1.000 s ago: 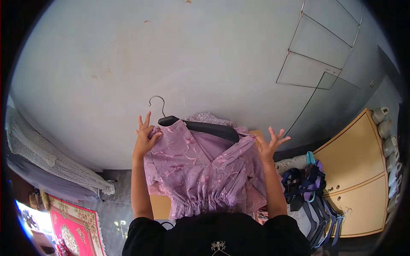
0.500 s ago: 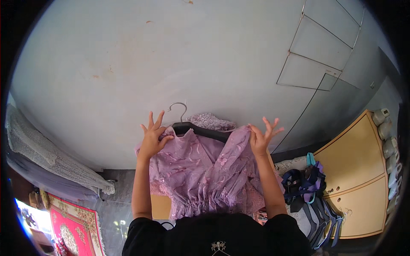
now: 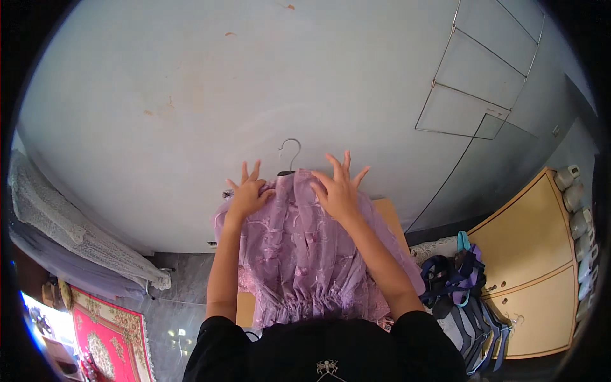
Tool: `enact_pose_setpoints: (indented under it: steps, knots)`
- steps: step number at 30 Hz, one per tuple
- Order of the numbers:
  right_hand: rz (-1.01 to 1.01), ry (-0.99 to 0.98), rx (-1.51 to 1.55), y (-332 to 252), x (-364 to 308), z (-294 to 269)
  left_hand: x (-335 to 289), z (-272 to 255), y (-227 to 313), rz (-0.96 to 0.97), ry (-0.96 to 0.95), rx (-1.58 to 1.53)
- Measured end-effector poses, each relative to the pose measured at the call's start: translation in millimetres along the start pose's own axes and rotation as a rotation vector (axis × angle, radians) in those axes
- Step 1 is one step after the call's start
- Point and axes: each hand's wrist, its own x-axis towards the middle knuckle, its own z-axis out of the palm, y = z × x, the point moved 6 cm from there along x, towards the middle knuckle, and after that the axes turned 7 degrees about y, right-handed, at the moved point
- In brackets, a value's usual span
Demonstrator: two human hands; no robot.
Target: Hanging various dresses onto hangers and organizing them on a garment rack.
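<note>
A lilac dress [image 3: 304,248] with embroidered flowers and a gathered waist hangs in front of me on a dark hanger. Above its neckline rises the hanger's metal hook [image 3: 291,153], and only a bit of the black hanger top [image 3: 286,172] shows. With thumb and index finger, my left hand [image 3: 249,196] pinches the dress at its left shoulder, the other fingers raised. My right hand [image 3: 338,194] pinches the cloth just right of the neckline, its other fingers spread upward. The fabric covers the hanger's arms.
A pale wall stands behind the dress, with a wire rack [image 3: 471,76] at upper right. To the right are a wooden cabinet [image 3: 531,274] and a heap of dark straps and hangers [image 3: 452,274]. Lace cloth [image 3: 83,229] hangs at left above a red rug [image 3: 114,331].
My right hand has moved left, drawing the right side of the dress over the hanger to the neckline. My left hand and the hook have shifted slightly right. The black hanger bar is now mostly covered.
</note>
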Motion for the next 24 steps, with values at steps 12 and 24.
enact_pose_setpoints:
  steps: [12, 24]
  knots:
    - [-0.086, -0.138, 0.145, -3.2, -70.9, -24.1, -42.7, -22.3, -24.0, -0.205, 0.34, 0.257]
    - [-0.371, -0.289, 0.112, -34.4, -108.3, -9.3, -173.8, 48.4, 82.0, -0.124, 0.327, 0.152]
